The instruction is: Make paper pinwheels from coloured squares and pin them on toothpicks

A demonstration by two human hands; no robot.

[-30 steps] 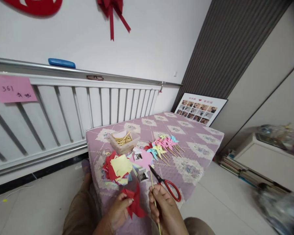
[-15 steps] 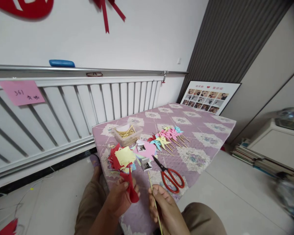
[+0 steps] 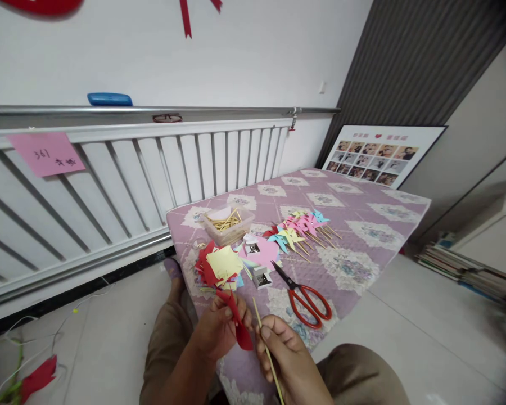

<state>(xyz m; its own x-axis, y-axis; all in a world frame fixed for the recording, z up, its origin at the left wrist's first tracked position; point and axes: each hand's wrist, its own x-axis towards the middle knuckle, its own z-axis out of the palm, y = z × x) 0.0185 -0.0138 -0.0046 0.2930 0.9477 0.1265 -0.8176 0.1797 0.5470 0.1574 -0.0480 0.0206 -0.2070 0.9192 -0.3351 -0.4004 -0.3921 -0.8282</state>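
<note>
My left hand (image 3: 219, 329) is closed on a red paper pinwheel (image 3: 243, 336) with folded, curled blades. In my right hand (image 3: 284, 351), a thin wooden stick (image 3: 270, 360) is pinched between thumb and fingers, its upper end pointing up and away from me. The stick's tip is close to the pinwheel; whether they touch I cannot tell. Just beyond my right hand lie red-handled scissors (image 3: 310, 306). A pile of red and yellow paper squares (image 3: 225, 263) is past my left hand. Beside it stand two small open boxes of metal pins, one (image 3: 261, 277) nearer me.
A clear plastic box (image 3: 225, 230) of wooden sticks stands near the radiator (image 3: 219, 160). Finished paper pinwheels (image 3: 301, 228) lie in a row on the purple patterned cloth (image 3: 375, 222). A framed photo board (image 3: 375, 154) leans at the back. My knees flank the table corner.
The whole view has shifted, so the table things appear further right. My hands have come a little closer together, with the stick's tip nearer the red pinwheel.
</note>
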